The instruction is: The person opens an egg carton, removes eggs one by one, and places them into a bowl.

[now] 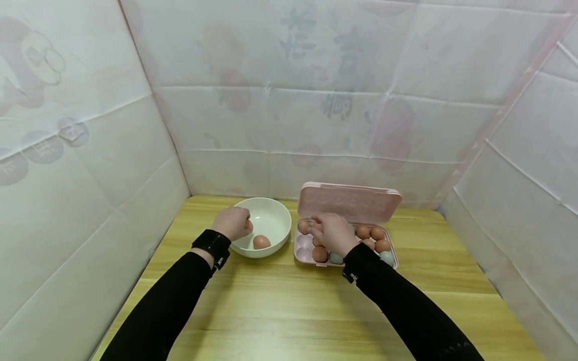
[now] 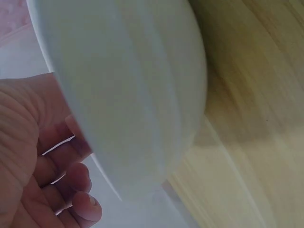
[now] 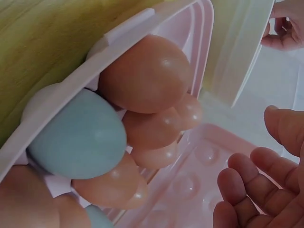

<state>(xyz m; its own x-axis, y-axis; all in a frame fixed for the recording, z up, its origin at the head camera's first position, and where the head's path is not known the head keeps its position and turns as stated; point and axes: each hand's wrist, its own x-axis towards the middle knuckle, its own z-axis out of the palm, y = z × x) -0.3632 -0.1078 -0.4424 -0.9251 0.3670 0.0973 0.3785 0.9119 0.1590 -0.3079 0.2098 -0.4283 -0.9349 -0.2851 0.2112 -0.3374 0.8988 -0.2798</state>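
Note:
My left hand (image 1: 232,223) is over the left side of a cream bowl (image 1: 279,220), its fingers curled and pinching a brown egg (image 1: 249,226) that shows only in part. In the left wrist view the bowl's wall (image 2: 137,95) hides the fingertips. Another brown egg (image 1: 261,242) lies in the bowl. My right hand (image 1: 335,233) hovers above a pink egg carton (image 1: 308,259), fingers loosely bent. In the right wrist view nothing sits between its thumb and fingers (image 3: 259,190). Brown eggs (image 3: 147,76) and pale blue-green eggs (image 3: 80,135) fill several cups.
The carton's lid (image 1: 347,202) stands raised behind it. At the carton's left side are vacant cups (image 1: 304,241). Both containers rest near the back of the wooden table (image 1: 271,306), with printed white cloth walls (image 1: 280,125) behind and at the sides.

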